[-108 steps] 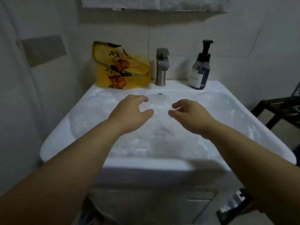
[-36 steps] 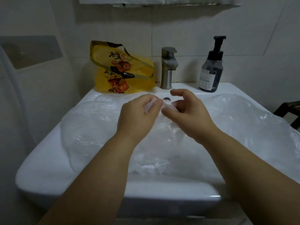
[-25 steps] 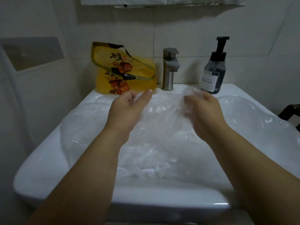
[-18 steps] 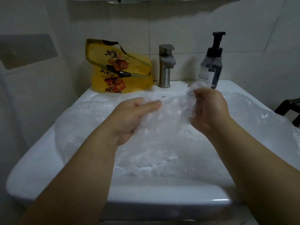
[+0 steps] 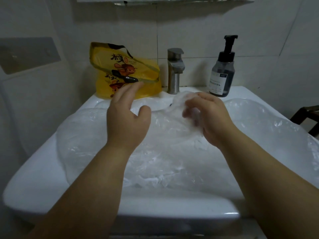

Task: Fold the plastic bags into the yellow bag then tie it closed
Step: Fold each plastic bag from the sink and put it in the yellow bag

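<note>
A: Two-handed no longer?
B: Right. Let go with the left hand, now spread wide and reaching toward the yellow bag at the back of the sink, beside the tap.
A: And the right hand?
B: Curled round a bunched clear plastic bag. Probably ready to stuff it in; no tying yet.

Clear, crumpled plastic bags are spread across the middle, with one part bunched up at 1 o'clock. A printed yellow bag is stood upright at 11 o'clock.
</note>
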The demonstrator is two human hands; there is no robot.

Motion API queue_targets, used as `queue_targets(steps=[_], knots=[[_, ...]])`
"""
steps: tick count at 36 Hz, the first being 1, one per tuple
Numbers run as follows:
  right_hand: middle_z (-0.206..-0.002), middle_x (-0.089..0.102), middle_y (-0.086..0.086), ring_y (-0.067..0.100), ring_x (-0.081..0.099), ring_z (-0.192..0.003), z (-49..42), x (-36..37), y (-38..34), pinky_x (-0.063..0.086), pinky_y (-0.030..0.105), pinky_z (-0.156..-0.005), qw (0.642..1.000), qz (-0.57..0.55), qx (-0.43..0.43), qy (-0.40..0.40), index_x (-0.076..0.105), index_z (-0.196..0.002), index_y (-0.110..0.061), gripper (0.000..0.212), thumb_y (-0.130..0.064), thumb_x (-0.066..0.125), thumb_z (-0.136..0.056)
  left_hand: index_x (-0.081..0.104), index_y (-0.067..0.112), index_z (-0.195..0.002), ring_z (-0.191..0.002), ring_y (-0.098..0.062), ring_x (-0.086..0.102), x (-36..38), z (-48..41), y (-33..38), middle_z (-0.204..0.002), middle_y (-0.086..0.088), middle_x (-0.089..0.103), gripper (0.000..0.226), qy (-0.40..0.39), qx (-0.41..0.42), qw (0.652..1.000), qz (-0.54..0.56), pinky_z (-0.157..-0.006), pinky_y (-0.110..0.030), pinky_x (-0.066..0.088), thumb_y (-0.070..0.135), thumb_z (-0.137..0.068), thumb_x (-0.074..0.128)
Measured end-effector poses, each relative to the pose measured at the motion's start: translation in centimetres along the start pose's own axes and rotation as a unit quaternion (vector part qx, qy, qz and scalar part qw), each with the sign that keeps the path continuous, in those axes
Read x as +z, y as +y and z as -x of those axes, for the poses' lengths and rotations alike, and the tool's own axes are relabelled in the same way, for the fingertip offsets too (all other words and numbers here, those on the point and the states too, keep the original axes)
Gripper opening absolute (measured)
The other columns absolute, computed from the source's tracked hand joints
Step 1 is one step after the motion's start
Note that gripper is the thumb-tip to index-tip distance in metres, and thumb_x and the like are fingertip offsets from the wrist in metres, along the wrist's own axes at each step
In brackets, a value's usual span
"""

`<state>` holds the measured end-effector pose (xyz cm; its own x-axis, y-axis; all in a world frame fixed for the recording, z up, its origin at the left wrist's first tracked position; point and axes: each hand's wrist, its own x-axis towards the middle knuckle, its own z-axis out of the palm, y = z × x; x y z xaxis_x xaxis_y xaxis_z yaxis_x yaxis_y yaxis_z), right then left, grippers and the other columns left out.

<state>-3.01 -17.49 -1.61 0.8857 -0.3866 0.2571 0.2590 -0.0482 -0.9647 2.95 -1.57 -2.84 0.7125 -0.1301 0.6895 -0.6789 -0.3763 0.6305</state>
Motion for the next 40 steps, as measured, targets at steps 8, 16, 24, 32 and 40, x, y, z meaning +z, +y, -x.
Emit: queue_targets(steps=[8, 16, 24, 32, 40], knots=[[-0.073, 0.063, 0.004, 0.017, 0.062, -0.07, -0.2, -0.2, -0.8, 0.05, 0.028, -0.064, 0.968, -0.203, 0.06, -0.134, 0.071, -0.075, -0.014, 0.033, -0.015, 0.044, -0.093, 0.073, 0.008, -0.083, -0.063, -0.013, 0.058, 0.6, 0.4, 0.7, -0.075, -0.014, 0.067, 0.03, -0.268, -0.102, 0.948, 0.135, -0.061, -0.023, 0.045, 0.034, -0.092, 0.06], [-0.081, 0.069, 0.002, 0.017, 0.064, -0.071, -0.2, 0.2, 0.1, 0.054, 0.031, -0.068, 0.966, -0.128, 0.149, -0.166, 0.062, -0.106, -0.009, 0.031, -0.025, 0.063, -0.08, 0.07, 0.023, -0.089, -0.088, -0.017, 0.071, 0.5, -1.5, -0.5, -0.089, 0.002, 0.075, 0.008, -0.072, -0.292, 0.878, 0.372, -0.083, -0.038, 0.057, 0.026, -0.092, 0.064], [-0.08, 0.067, 0.007, 0.018, 0.064, -0.076, -0.9, -0.2, -0.3, 0.056, 0.033, -0.079, 0.932, -0.31, 0.167, 0.084, 0.061, -0.098, -0.004, 0.011, -0.012, 0.053, -0.096, 0.062, 0.014, -0.126, -0.103, -0.02, 0.069, 0.2, -2.3, -1.3, -0.116, -0.006, 0.07, 0.039, -0.094, -0.39, 0.795, 0.455, -0.086, -0.035, 0.057, 0.03, -0.091, 0.061], [-0.115, 0.06, 0.009, 0.019, 0.064, -0.087, -0.6, -0.7, 0.0, 0.055, 0.039, -0.081, 0.964, -0.252, 0.09, -0.002, 0.033, -0.144, -0.033, 0.055, -0.022, 0.055, -0.095, 0.041, 0.036, -0.142, -0.108, -0.014, 0.064, 0.3, -1.9, -1.4, -0.12, 0.007, 0.062, 0.05, -0.068, -0.342, 0.844, 0.407, -0.093, -0.038, 0.053, 0.019, -0.097, 0.056], [-0.068, 0.069, 0.003, 0.013, 0.063, -0.066, -0.6, -0.5, -0.1, 0.059, 0.032, -0.07, 0.955, -0.276, 0.096, 0.058, 0.059, -0.103, -0.02, 0.02, -0.005, 0.049, -0.097, 0.068, 0.021, -0.098, -0.092, -0.012, 0.065, 0.2, -2.1, -1.4, -0.098, 0.001, 0.07, 0.016, -0.059, -0.346, 0.828, 0.437, -0.082, -0.028, 0.054, 0.014, -0.097, 0.054]])
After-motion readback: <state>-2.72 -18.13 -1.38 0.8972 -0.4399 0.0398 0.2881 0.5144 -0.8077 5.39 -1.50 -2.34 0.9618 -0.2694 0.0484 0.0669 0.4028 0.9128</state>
